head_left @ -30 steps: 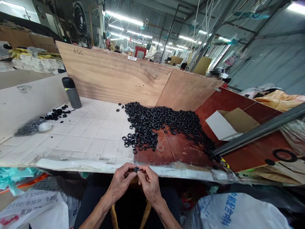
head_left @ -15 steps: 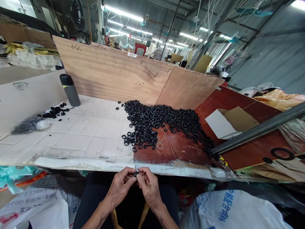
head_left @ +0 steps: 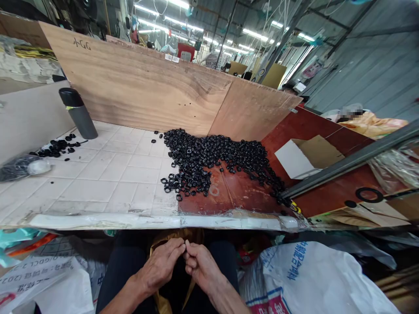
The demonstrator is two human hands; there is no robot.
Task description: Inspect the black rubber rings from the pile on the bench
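Note:
My left hand [head_left: 163, 261] and my right hand [head_left: 203, 265] meet above my lap, just below the table's front edge [head_left: 157, 221]. The fingers of both are closed in a pinch, tips almost touching. Whatever lies between them is hidden by the fingers. Beyond the edge, a big heap of small black rings [head_left: 216, 150] spreads over white tiles and a reddish-brown board [head_left: 225, 196]. Some rings lie loose at the heap's near left side.
A dark bottle [head_left: 80, 115] stands at the back left near small black pieces [head_left: 55, 148] and a plastic bag [head_left: 16, 168]. Plywood [head_left: 140, 87] walls the back. An open carton [head_left: 294, 161] and a slanting metal bar [head_left: 347, 161] are at right. White sacks [head_left: 314, 279] flank my legs.
My hands have dropped slightly toward my lap, below the table edge. The small black piece seen between my fingertips is now out of sight. The camera view has shifted.

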